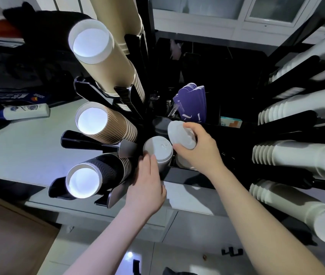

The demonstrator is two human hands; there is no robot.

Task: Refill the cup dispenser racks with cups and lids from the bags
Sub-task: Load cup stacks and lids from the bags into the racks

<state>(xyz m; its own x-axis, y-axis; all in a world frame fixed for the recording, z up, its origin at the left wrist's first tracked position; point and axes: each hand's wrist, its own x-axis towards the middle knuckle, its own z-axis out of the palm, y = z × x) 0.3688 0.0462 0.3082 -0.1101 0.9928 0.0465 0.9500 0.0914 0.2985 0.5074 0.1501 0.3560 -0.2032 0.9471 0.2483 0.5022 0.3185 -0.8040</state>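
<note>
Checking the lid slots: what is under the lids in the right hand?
Under the lid stack held by the right hand, another white lid pile partly shows in the black rack; the hand hides the rest.

You are standing at a café drinks counter. Black dispenser racks [90, 141] on the left are holding sleeves of brown paper cups [106, 124]; white cups [296, 157] are lying stacked at right. Purple packets [192, 102] are sitting beyond, and white cabinets [237, 16] are lining the far wall.
</note>
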